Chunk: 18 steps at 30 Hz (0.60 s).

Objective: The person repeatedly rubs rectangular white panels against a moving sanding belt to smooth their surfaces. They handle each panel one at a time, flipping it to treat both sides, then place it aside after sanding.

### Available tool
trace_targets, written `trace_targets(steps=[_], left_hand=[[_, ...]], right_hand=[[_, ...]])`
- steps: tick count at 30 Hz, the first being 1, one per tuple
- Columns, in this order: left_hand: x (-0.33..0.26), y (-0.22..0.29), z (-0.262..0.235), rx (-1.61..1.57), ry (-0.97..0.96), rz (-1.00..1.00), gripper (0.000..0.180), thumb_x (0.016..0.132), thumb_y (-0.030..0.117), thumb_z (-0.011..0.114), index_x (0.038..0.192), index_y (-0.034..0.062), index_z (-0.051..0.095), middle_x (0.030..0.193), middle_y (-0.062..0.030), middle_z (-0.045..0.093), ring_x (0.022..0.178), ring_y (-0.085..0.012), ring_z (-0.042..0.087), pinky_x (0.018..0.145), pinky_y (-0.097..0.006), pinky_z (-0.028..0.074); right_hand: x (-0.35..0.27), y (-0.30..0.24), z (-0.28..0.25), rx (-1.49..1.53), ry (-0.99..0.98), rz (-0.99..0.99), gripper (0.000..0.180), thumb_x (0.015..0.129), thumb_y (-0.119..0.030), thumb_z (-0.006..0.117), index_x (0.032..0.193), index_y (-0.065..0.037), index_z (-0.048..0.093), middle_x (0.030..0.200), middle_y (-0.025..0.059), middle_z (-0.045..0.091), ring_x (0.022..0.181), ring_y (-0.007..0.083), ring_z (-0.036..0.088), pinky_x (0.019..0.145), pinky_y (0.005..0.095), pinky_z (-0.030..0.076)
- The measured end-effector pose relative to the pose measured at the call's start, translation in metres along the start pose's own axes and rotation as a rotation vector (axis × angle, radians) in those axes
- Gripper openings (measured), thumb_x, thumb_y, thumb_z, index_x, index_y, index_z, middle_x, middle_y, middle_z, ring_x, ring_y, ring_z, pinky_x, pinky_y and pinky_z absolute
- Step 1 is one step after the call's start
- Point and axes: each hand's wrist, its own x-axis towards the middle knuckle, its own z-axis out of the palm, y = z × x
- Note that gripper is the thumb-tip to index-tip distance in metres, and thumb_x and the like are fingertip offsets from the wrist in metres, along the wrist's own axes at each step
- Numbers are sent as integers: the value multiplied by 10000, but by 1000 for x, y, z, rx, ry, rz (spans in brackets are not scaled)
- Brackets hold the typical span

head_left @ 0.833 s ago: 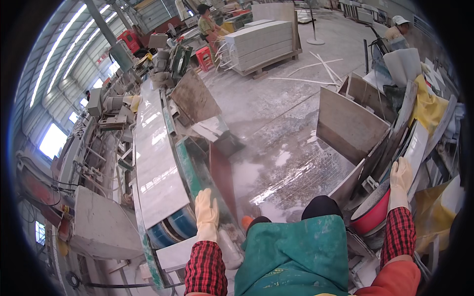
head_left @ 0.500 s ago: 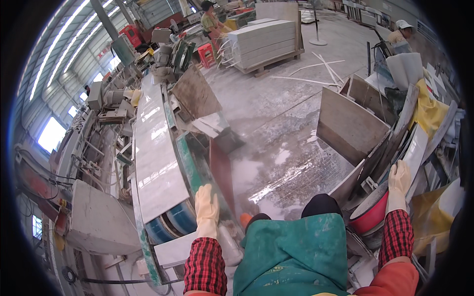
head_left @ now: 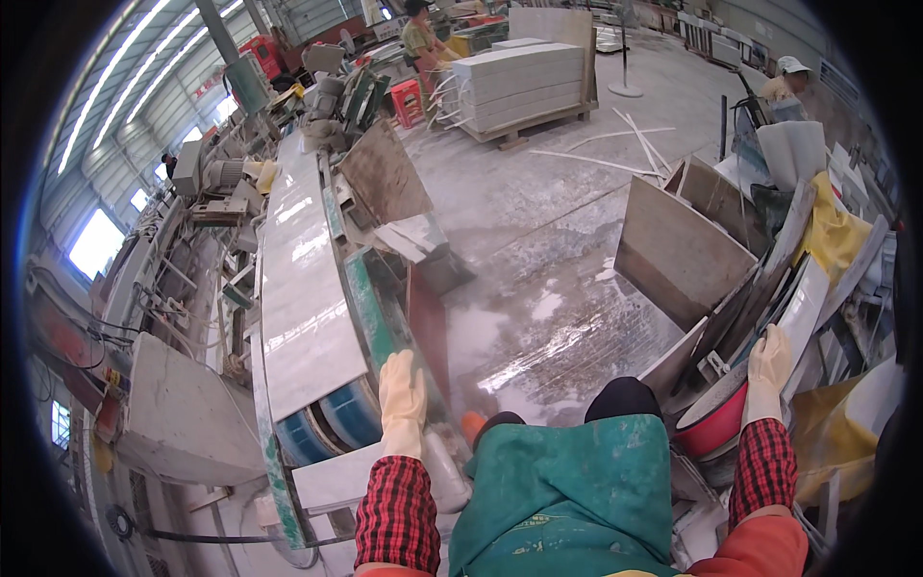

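My left hand (head_left: 402, 396), in a cream rubber glove, is beside the green machine rail (head_left: 370, 303), at the near end of a long conveyor. Its fingers are slightly bent, with the thumb a little apart, and no object shows in it. A pale polished slab (head_left: 312, 322) lies on the conveyor over a blue belt (head_left: 352, 419). At the right, my right hand (head_left: 768, 362), gloved alike, hangs above a red-sided round tub (head_left: 712, 425), near a leaning white strip (head_left: 806, 300). Its fingers are drawn together; nothing is visible in them.
Brown boards (head_left: 681, 248) lean at the right beside yellow cloth (head_left: 833, 227). Stacked pale slabs (head_left: 527, 85) rest on a pallet at the back. Thin white strips (head_left: 642, 141) lie on the wet floor (head_left: 567, 317). One person (head_left: 423, 43) works at the back, another (head_left: 790, 82) at far right.
My right hand has moved slightly down and left, its fingers more curled. My left hand's fingers have drawn closer together. The view has shifted slightly.
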Motion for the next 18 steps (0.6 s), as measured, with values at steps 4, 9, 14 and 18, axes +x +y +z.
trace_targets(steps=[4, 9, 14, 18], left_hand=[[1, 3, -4, 10, 2, -15, 410, 892, 76, 687, 1293, 37, 612, 1327, -241, 615, 1310, -425, 517, 1133, -454, 394], [1, 6, -6, -2, -2, -29, 394, 895, 76, 683, 1280, 29, 614, 1317, -231, 621, 1303, -422, 519, 1127, -454, 400], [4, 10, -10, -11, -26, -33, 387, 894, 78, 682, 1273, 27, 618, 1301, -230, 629, 1289, -417, 527, 1110, -461, 412], [5, 13, -14, -13, -42, -46, 385, 889, 79, 684, 1266, 29, 623, 1280, -218, 643, 1279, -419, 534, 1103, -465, 417]], right_hand=[[-3, -11, -6, 7, -39, 29, 313, 845, -72, 586, 1150, -18, 636, 1144, 183, 657, 1076, 375, 610, 954, 450, 489], [-7, -11, -7, -2, -14, 6, 323, 831, -51, 579, 1146, -9, 637, 1145, 189, 658, 1077, 379, 611, 953, 453, 491], [-12, -6, -2, -18, 94, -88, 285, 828, -48, 569, 1103, -30, 642, 1031, 152, 641, 1003, 360, 612, 895, 435, 497], [-16, -10, -2, -21, 106, -101, 296, 823, -47, 574, 1110, -24, 644, 1061, 165, 645, 1023, 368, 609, 914, 441, 494]])
